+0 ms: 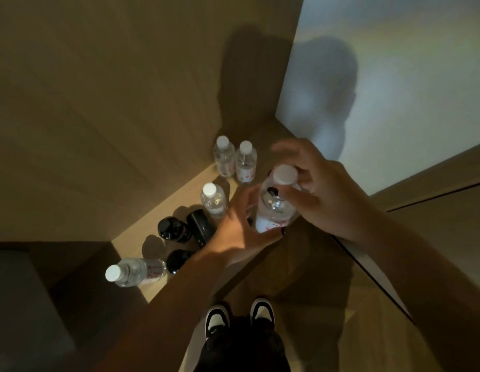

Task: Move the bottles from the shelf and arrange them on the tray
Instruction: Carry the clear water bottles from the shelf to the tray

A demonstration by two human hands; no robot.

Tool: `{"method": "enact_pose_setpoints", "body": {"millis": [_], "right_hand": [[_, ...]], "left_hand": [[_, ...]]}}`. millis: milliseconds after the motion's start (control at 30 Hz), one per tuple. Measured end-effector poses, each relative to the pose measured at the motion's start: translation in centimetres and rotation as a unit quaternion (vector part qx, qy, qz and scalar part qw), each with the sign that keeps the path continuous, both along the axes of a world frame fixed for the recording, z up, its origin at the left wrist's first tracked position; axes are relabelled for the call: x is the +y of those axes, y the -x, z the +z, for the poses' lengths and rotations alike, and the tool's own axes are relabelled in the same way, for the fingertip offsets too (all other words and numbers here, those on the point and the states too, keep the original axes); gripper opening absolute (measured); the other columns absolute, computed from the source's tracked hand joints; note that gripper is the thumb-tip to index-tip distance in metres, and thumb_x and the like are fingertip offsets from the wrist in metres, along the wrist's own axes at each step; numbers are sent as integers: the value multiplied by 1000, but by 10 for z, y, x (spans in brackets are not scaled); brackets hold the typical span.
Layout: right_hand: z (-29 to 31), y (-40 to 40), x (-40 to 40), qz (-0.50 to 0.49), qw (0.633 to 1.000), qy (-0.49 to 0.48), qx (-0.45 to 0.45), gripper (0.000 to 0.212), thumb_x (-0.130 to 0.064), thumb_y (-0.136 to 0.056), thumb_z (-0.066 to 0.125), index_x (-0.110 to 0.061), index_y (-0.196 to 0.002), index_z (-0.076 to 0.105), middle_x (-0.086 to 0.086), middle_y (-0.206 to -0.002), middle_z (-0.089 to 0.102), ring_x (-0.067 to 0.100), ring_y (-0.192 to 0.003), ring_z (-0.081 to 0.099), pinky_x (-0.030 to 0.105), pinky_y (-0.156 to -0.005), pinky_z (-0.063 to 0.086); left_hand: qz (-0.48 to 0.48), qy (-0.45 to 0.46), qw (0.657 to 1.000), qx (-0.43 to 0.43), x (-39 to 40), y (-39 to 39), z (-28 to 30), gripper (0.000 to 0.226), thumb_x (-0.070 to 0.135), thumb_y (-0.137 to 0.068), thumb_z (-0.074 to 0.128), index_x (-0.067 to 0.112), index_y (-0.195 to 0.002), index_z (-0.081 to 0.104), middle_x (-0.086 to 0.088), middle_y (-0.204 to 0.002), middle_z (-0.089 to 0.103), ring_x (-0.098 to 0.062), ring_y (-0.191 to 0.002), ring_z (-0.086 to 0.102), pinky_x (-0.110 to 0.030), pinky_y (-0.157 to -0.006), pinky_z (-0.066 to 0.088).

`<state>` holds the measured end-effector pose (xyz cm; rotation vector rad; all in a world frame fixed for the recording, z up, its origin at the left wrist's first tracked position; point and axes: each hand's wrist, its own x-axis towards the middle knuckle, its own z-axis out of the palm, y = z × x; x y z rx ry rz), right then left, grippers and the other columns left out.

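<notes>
Here, held up over the light wooden shelf [163,210]: one clear plastic bottle with a white cap [276,202]. Left hand [241,226] wrapped round its lower part, right hand [314,189] gripping near the neck. Probably light, smooth, a bit squashy; best held round the middle. Other bottles standing close; open room nearer the shoes. No tray in sight.

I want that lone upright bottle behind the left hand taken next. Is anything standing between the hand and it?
Nothing visible. The bottle stands on the shelf just beyond the left hand; the dark containers sit to its left. Both hands already grip another bottle.
</notes>
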<state>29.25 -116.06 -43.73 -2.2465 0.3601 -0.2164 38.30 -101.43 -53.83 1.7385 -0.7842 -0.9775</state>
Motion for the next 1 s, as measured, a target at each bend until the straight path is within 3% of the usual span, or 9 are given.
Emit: {"method": "enact_pose_setpoints", "body": {"millis": [200,267,367,433,533,667,767,900,1000], "right_hand": [[33,-38,8,-19,991,-135,-14,64,-19,-84,71,-30,-136,36,-5,-107,70,6,-100,66,36,-87,57],[22,-51,15,-32,983,-180,-17,63,-14,-84,71,-30,-136,38,-5,-107,70,7,-101,67,39,-91,55],[0,-76,30,-31,980,-198,-4,63,-15,-83,70,-28,-138,40,-7,-108,70,7,-101,67,38,-94,52],[-12,-90,33,0,985,-169,38,63,-22,-84,68,-27,-141,41,-10,-114,67,6,-104,64,32,-94,51],[-30,-103,26,20,989,-98,113,54,-22,-90,61,-29,-140,43,-6,-130,58,5,-117,55,26,-97,47],[-76,-123,33,-35,986,-81,139,44,-19,-93,56,-24,-136,47,0,-132,55,12,-115,54,25,-89,44],[-128,-136,52,-31,977,-74,199,54,-21,-90,61,-22,-139,41,5,-136,51,18,-115,54,24,-84,42],[-176,-138,69,-64,967,-61,238,64,-26,-78,73,-24,-134,43,3,-133,52,24,-118,54,41,-92,50],[-187,-140,74,-106,966,-114,207,51,-17,-82,71,-19,-129,50,-5,-120,55,12,-112,52,28,-89,44]], "left_hand": [[54,103,993,-34,7,-28,8,86,6,-63,84,-14,-131,35,-21,-119,60,-18,-109,64,-26,-91,51],[94,73,992,-29,19,-38,5,78,3,-62,84,-5,-129,46,-5,-116,65,-18,-110,63,-26,-91,52],[167,-25,984,-50,41,-46,0,64,6,-63,84,16,-119,56,13,-97,64,2,-89,62,-19,-84,52],[187,-51,980,-50,58,-50,-10,58,12,-59,87,27,-107,58,16,-91,64,12,-78,60,-6,-73,47],[268,-88,959,-10,87,-58,-22,45,24,-49,83,28,-88,61,7,-77,70,5,-65,65,-12,-60,51],[338,-107,935,-18,111,-69,-31,42,35,-52,83,27,-85,59,2,-80,70,-17,-75,70,-22,-60,55],[352,-113,929,-19,113,-79,-35,35,9,-68,84,20,-88,58,-2,-82,68,-16,-76,68,-13,-55,52],[375,-121,919,3,112,-83,-36,35,9,-71,80,16,-98,60,3,-83,69,-7,-75,67,-15,-58,50],[381,-131,915,10,114,-82,-39,41,13,-72,80,14,-107,58,1,-93,69,-11,-85,67,-24,-69,51]]}}
